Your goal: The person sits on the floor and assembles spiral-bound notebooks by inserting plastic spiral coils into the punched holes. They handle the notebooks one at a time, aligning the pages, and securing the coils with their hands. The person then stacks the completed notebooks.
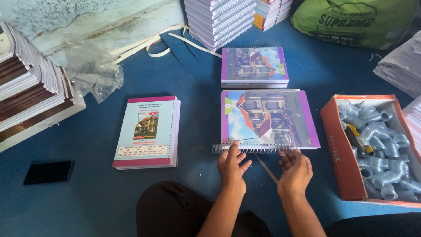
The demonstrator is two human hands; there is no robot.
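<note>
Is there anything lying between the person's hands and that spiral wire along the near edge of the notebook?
Nothing visible does. The left hand and the right hand are already at the spiral wire on the near edge of the notebook, with only bare blue floor around them.

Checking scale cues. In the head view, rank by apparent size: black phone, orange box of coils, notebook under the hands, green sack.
1. Orange box and notebook look about alike; not ranked.
2. Green sack is cut off by the frame edge and farther away, so its place is unsure.
3. Black phone is clearly smallest.
</note>
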